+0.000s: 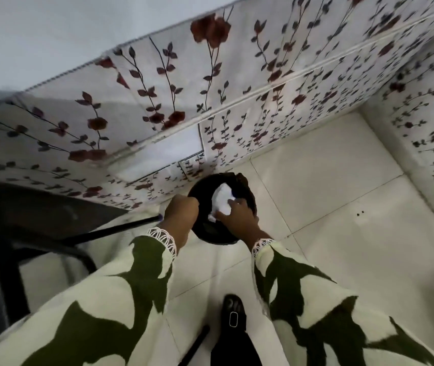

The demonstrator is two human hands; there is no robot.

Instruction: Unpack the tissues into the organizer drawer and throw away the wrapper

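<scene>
Looking down, we hold our right hand (237, 215) over a round black bin (221, 207) on the tiled floor (329, 233), its grip pinching the crumpled white wrapper (221, 200) just inside the rim. Our left hand (181, 210) is clenched at the bin's edge, maybe steadying it. Released carelessly, the light wrapper could catch the rim and fall outside.

The person wore wide, loose sleeves (120, 299) of cream cloth splashed with large olive-green shapes; each cuff (164, 237) was edged in white looped lace; a black shoe (233, 313) bore a white-outlined oblong mark.
</scene>
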